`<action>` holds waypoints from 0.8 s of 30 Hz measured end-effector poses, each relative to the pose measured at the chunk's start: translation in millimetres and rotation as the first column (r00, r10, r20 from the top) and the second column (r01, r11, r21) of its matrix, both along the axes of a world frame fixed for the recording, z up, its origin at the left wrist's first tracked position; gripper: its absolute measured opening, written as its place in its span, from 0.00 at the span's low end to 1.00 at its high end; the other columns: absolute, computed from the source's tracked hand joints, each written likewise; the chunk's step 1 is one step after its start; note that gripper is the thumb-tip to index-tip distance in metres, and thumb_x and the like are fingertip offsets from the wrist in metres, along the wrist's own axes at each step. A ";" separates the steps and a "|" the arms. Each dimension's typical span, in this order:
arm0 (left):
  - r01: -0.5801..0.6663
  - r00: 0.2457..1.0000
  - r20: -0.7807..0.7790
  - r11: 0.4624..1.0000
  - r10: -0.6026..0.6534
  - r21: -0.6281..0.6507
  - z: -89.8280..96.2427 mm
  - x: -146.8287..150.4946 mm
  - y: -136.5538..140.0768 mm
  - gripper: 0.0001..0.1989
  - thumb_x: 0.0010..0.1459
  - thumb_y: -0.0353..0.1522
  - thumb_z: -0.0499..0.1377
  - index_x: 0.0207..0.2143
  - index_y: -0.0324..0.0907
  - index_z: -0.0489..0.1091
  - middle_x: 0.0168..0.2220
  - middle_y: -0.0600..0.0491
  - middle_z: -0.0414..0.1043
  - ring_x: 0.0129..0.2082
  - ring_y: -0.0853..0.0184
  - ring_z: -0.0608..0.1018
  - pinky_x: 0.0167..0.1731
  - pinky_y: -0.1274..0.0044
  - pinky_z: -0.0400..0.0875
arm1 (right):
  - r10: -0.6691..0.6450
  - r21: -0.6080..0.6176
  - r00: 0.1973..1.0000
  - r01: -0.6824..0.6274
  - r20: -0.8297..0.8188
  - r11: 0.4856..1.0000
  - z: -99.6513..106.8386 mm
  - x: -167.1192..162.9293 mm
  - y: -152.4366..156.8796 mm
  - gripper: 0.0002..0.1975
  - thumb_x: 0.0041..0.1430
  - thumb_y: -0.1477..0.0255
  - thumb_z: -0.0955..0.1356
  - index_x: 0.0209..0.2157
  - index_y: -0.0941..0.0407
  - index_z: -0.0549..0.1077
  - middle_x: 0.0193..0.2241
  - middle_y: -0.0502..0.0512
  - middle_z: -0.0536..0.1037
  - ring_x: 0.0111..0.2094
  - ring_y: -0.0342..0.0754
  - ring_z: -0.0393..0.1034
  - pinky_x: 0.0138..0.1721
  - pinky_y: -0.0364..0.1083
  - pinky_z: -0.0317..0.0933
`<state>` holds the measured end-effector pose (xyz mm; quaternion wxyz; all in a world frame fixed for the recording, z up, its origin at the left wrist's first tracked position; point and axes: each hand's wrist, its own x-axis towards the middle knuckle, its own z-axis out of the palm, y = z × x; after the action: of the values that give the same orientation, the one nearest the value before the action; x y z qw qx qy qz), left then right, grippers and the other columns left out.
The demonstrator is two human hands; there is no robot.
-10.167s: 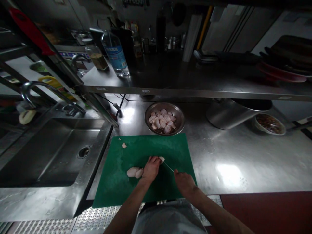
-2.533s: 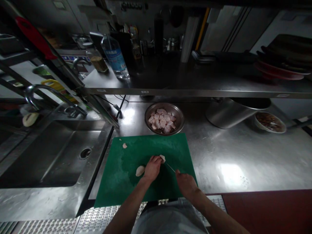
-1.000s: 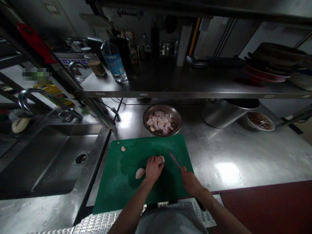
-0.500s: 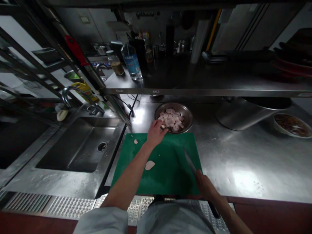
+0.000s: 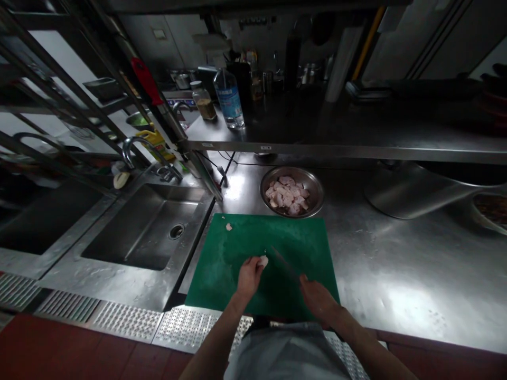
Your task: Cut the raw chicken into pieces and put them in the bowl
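Pinching pale piece (image 5: 263, 260) in left hand (image 5: 249, 276), knife (image 5: 285, 265) clasped in right hand (image 5: 316, 296), metal bowl (image 5: 316, 196) holding pale chunks (image 5: 288, 194)

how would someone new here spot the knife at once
Look for the green board on the steel counter, beside the sink. Over its right half, the right hand grips the knife, blade angled away and leftward. Unlike the small pale piece in the left hand, it is long, thin and dark grey.
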<state>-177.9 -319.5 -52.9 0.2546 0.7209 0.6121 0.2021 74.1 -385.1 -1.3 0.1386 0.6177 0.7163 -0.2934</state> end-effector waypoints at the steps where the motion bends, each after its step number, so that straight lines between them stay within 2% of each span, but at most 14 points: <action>1: 0.036 0.999 0.000 0.999 -0.036 0.023 1.0 6.6 2.7 0.09 0.64 0.30 0.55 0.44 0.44 0.73 0.42 0.49 0.76 0.44 0.62 0.77 0.47 0.69 0.72 | 0.029 0.010 1.000 -0.029 0.010 1.000 3.7 -5.4 4.0 0.23 0.69 0.78 0.55 0.62 0.68 0.62 0.44 0.73 0.81 0.47 0.57 0.79 0.45 0.48 0.69; 3: 0.055 0.998 -0.012 0.996 -0.055 0.067 3.9 11.2 6.2 0.10 0.64 0.31 0.56 0.46 0.45 0.73 0.46 0.48 0.75 0.47 0.61 0.76 0.50 0.67 0.72 | 0.061 0.031 0.998 -0.062 0.031 0.998 11.5 -14.0 10.8 0.23 0.67 0.80 0.55 0.62 0.67 0.62 0.44 0.73 0.81 0.47 0.57 0.79 0.46 0.49 0.70; 7: 0.004 1.000 -0.022 0.987 -0.001 0.158 6.6 -3.7 2.7 0.09 0.64 0.34 0.57 0.46 0.45 0.72 0.49 0.48 0.73 0.48 0.60 0.75 0.51 0.66 0.73 | 0.082 0.056 0.994 -0.087 0.076 0.995 26.2 -21.4 14.8 0.26 0.64 0.84 0.57 0.63 0.63 0.61 0.43 0.71 0.82 0.47 0.59 0.79 0.45 0.51 0.71; 10: 0.113 0.993 -0.059 0.973 -0.103 0.199 6.1 -9.8 0.8 0.09 0.67 0.33 0.53 0.43 0.46 0.73 0.47 0.49 0.74 0.47 0.61 0.75 0.52 0.66 0.73 | 0.105 0.064 0.988 -0.113 0.110 0.992 34.1 -23.9 12.4 0.26 0.63 0.83 0.59 0.62 0.62 0.61 0.42 0.70 0.82 0.46 0.58 0.80 0.45 0.51 0.72; 13: 0.233 0.970 -0.112 0.958 -0.216 0.165 4.5 -4.4 5.0 0.13 0.68 0.30 0.49 0.41 0.45 0.73 0.43 0.51 0.76 0.45 0.62 0.76 0.52 0.66 0.72 | 0.096 0.043 0.988 -0.101 0.118 0.994 36.5 -30.5 12.5 0.22 0.64 0.81 0.61 0.59 0.61 0.64 0.41 0.70 0.82 0.46 0.57 0.80 0.45 0.50 0.72; 18: 0.309 0.948 -0.126 0.943 -0.293 0.128 -2.1 0.6 12.3 0.15 0.68 0.27 0.47 0.45 0.45 0.73 0.45 0.50 0.77 0.48 0.63 0.76 0.57 0.64 0.69 | 0.086 0.032 0.990 -0.090 0.107 0.995 27.5 -55.2 29.2 0.19 0.65 0.81 0.61 0.56 0.62 0.66 0.42 0.71 0.82 0.46 0.57 0.80 0.45 0.51 0.73; 21: 0.293 0.952 -0.128 0.947 -0.278 0.127 -8.8 -2.3 10.1 0.15 0.68 0.27 0.48 0.45 0.45 0.73 0.46 0.50 0.77 0.48 0.63 0.76 0.56 0.64 0.70 | 0.084 0.047 0.991 -0.089 0.105 0.995 24.6 -67.7 39.2 0.17 0.65 0.81 0.60 0.55 0.62 0.67 0.42 0.70 0.82 0.47 0.56 0.80 0.45 0.50 0.73; 24: 0.208 0.975 -0.117 0.964 -0.190 0.165 -16.2 -4.4 3.4 0.13 0.68 0.27 0.49 0.45 0.43 0.73 0.48 0.49 0.76 0.48 0.61 0.75 0.53 0.66 0.73 | 0.090 0.064 0.990 -0.097 0.106 0.993 28.4 -67.1 35.7 0.18 0.66 0.82 0.59 0.55 0.62 0.66 0.43 0.71 0.82 0.47 0.56 0.80 0.46 0.50 0.72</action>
<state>-182.3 -316.1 -69.1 0.1779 0.8077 0.5281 0.1924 7.1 -349.4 27.1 0.1678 0.6020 0.7461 -0.2295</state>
